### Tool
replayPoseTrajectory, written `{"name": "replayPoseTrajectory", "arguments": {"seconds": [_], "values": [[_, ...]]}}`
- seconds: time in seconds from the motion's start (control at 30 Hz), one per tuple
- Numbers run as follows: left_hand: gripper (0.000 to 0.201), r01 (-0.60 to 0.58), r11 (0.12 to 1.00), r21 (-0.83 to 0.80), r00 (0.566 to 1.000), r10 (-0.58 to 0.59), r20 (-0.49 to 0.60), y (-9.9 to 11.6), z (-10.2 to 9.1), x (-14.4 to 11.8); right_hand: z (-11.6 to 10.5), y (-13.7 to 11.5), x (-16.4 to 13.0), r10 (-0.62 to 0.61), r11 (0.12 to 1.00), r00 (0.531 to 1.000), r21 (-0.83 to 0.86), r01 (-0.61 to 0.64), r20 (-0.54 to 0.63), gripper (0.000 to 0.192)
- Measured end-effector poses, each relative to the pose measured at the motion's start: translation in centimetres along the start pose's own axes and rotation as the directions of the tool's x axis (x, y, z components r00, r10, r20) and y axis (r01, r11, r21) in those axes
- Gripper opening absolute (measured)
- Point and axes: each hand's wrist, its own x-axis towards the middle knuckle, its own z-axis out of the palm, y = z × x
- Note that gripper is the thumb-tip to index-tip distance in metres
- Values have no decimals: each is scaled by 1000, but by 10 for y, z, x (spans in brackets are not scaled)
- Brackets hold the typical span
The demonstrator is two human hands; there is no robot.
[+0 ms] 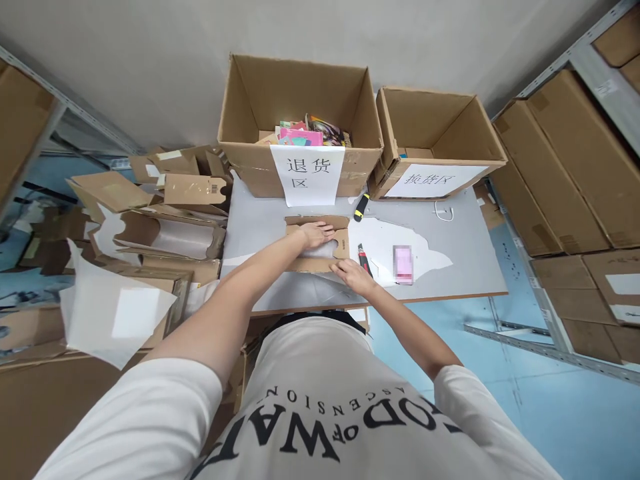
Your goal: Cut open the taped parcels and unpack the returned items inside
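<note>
A small cardboard box (341, 235) lies opened on the table, its inside pale where it shows. My left hand (318, 235) is over it, fingers stretched out and pointing right across the opening toward the notched end flap. At the box's front right corner, my right hand (352, 275) has its fingers closed on the cardboard edge. Just right of that hand lies a red and black utility knife (365, 259). A black and yellow utility knife (361, 208) rests behind the box. Farther right is a pink rectangular item (403, 264), blurred out.
Two big cartons with paper signs stand at the back: a left carton (245, 160) with colourful books or packs, and a right carton (440, 127). Opened boxes (195, 190) pile up at left. White paper (420, 235) and a white cable (444, 212) lie on the grey table (480, 267).
</note>
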Motion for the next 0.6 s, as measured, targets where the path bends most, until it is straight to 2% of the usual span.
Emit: {"name": "replayPoseTrajectory", "arguments": {"seconds": [0.13,0.27,0.37,0.43,0.5,0.6], "values": [[52,-6,999,35,1000,7,-18,0,5,-9,2,-11,-9,119,993,993,-2,-119,-17,36],[52,-4,998,57,998,8,-64,2,4,-27,-7,-8,-3,180,976,984,122,-179,-4,35],[50,1,997,79,997,6,-83,7,0,-44,-21,0,14,271,938,957,194,-286,100,41],[42,49,991,126,998,-44,-45,11,-2,-52,-33,5,30,286,937,937,145,-317,201,39],[30,115,976,186,993,-117,1,16,-4,-58,-44,5,48,254,962,930,30,-271,265,29],[20,176,953,247,982,-188,28,24,-8,-63,-55,-1,72,128,986,934,-141,-85,335,28]]}}
